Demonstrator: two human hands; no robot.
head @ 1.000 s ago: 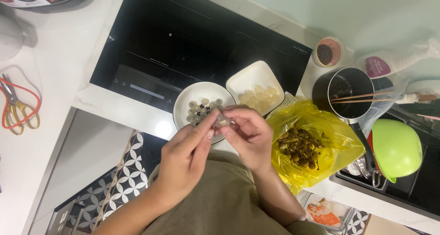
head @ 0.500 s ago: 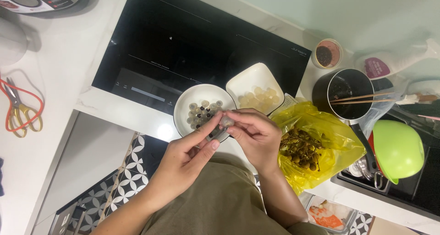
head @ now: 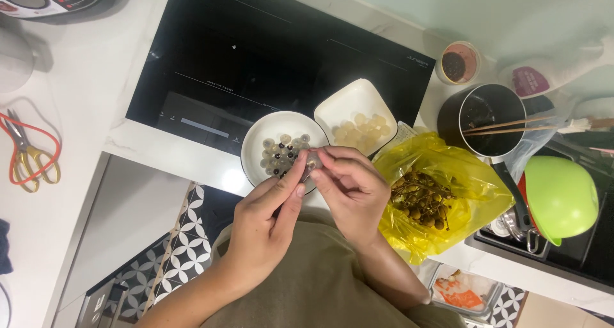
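Compared with a second ago, little has moved: both hands stay together over the near rim of the round white bowl (head: pixel 272 131), and only the fingers have shifted slightly around the small fruit (head: pixel 312 160) pinched between them. The left hand (head: pixel 265 232) is closed on the fruit from below with thumb and forefinger; the right hand (head: pixel 348 190) is closed on it from above, fingertips curled in. The fruit looks pale and translucent where it shows, though most of it is hidden by the fingers.

The steady pose suggests the peeling or pitting of this one fruit is still in hand, not finished. The round bowl holds pale pieces mixed with dark ones; the square white dish (head: pixel 336 107) just beside it holds pale flesh only. The yellow plastic bag (head: pixel 473 187) with brown, unpeeled fruit on stems lies open on the table (head: pixel 153 152) to the right, touching the right wrist.
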